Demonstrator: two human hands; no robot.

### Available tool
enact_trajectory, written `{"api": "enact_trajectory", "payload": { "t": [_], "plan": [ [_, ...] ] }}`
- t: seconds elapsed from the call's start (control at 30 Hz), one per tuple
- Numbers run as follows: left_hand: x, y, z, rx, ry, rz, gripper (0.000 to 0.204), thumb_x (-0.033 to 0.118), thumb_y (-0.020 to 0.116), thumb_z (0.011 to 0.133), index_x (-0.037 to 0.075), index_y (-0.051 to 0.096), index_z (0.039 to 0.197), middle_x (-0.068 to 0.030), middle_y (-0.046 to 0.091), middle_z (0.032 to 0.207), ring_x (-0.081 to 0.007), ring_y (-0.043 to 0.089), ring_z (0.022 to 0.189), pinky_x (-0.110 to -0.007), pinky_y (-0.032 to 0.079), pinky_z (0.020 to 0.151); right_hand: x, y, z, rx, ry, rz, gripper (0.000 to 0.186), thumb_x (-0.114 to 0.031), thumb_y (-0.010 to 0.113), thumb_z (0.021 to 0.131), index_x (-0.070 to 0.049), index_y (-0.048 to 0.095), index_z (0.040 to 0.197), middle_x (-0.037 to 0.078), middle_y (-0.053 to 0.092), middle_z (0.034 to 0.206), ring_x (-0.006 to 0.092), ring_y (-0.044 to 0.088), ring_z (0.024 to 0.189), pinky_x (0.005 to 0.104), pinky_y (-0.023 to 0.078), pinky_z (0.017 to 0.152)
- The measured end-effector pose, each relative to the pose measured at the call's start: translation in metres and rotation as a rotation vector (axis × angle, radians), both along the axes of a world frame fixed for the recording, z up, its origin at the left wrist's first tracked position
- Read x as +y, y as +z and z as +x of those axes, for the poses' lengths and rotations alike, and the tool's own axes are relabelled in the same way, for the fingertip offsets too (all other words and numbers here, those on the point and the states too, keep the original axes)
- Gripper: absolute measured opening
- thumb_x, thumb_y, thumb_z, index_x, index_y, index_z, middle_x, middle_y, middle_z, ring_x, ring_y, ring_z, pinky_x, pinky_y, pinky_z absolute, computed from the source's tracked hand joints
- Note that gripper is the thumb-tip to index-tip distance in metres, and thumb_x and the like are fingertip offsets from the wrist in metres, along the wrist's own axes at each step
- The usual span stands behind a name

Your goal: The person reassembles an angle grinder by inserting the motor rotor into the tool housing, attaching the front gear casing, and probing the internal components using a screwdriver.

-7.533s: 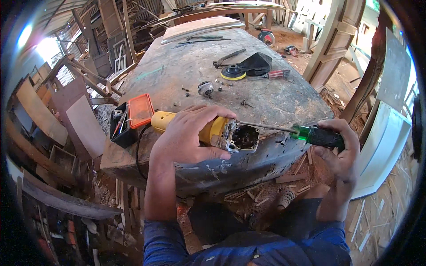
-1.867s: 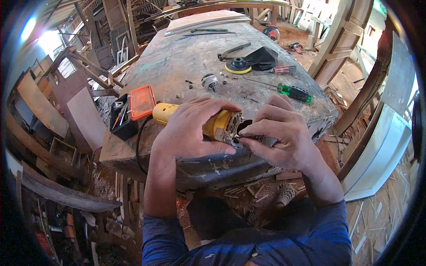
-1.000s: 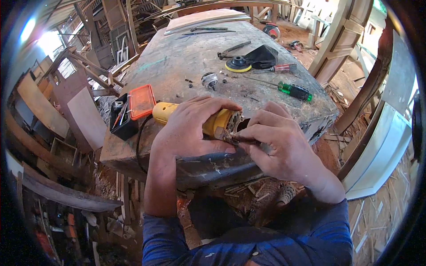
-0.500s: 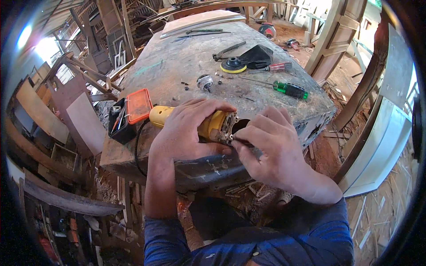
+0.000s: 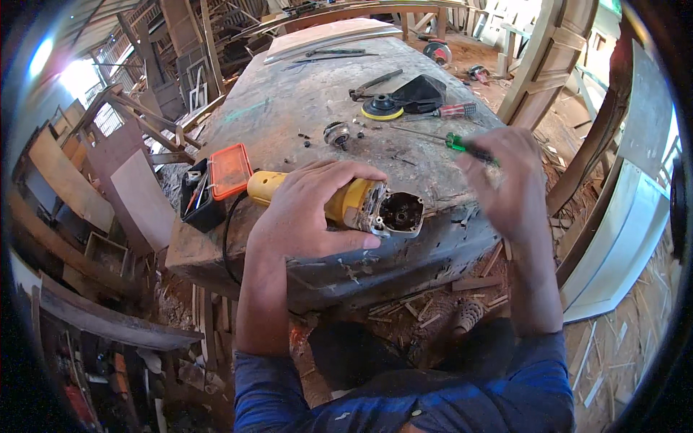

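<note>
My left hand [image 5: 310,209] is closed over the yellow body of an angle grinder [image 5: 266,186], which lies on its side near the table's front edge. The grinder's metal gear housing [image 5: 401,214] is uncovered, showing a dark, greasy inside. Over the handle of a green screwdriver [image 5: 455,141] is my right hand [image 5: 511,180], smeared by motion. Its fingers hide part of the handle, and whether they grip it cannot be made out. A round metal gear part [image 5: 337,135] sits beyond the grinder, with several small dark screws scattered near it.
An orange-lidded black box [image 5: 229,171] with small tools stands at the table's left edge. Toward the back lie a yellow-edged backing pad [image 5: 381,108], a black pouch [image 5: 421,94], a red-handled screwdriver [image 5: 456,110] and pliers-like tools. Wooden boards [image 5: 332,37] rest at the far end.
My right hand has left the grinder's gear housing and moved right and away to the green screwdriver, uncovering the open housing. The left hand keeps its hold on the grinder.
</note>
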State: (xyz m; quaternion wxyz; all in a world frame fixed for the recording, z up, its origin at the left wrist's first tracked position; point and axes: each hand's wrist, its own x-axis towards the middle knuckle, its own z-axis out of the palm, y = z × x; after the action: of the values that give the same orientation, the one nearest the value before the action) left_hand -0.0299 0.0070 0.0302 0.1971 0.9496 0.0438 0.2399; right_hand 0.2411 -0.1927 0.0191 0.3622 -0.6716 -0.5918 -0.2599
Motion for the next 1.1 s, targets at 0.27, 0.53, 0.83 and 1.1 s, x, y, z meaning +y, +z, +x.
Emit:
{"api": "enact_trajectory", "payload": {
  "t": [0.27,0.53,0.83,1.1],
  "plan": [
    [0.005,-0.003,0.005,-0.051,-0.052,0.016,0.086,0.048,0.104,0.072,0.011,0.075,0.144,-0.0154,0.079,0.137,-0.0383,0.074,0.132,-0.047,0.053,0.115,0.016,-0.031,0.061,0.227,-0.274,-0.258,0.05,-0.032,0.086,0.099,-0.003,0.076,0.138,0.024,0.078,0.129,0.0459,0.069,0.131,0.0565,0.05,0.118],
    [0.003,-0.007,0.011,-0.188,-0.191,-0.055,0.063,0.027,0.105,0.074,0.011,0.081,0.13,-0.012,0.079,0.14,-0.033,0.073,0.132,-0.047,0.052,0.117,-0.069,0.002,0.046,0.634,0.061,0.058,0.048,-0.028,0.091,0.096,-0.002,0.077,0.134,0.014,0.083,0.119,0.0317,0.081,0.107,0.0416,0.062,0.1],
    [-0.004,-0.019,0.018,-0.223,-0.196,-0.057,0.033,0.017,0.103,0.074,0.012,0.087,0.102,-0.0093,0.083,0.132,-0.0335,0.074,0.129,-0.049,0.055,0.114,-0.129,-0.031,0.023,0.378,0.206,0.202,0.066,-0.055,0.098,0.086,0.001,0.081,0.118,0.018,0.084,0.108,0.0332,0.082,0.103,0.0447,0.064,0.092],
    [-0.002,-0.021,0.015,-0.27,-0.2,0.001,0.028,0.017,0.101,0.077,0.013,0.086,0.1,-0.0056,0.085,0.122,-0.0336,0.076,0.128,-0.049,0.057,0.113,-0.11,-0.043,0.015,0.277,0.255,0.142,0.054,-0.043,0.097,0.09,0.0,0.082,0.119,0.02,0.084,0.114,0.0334,0.083,0.106,0.0431,0.065,0.094]
  ]
}}
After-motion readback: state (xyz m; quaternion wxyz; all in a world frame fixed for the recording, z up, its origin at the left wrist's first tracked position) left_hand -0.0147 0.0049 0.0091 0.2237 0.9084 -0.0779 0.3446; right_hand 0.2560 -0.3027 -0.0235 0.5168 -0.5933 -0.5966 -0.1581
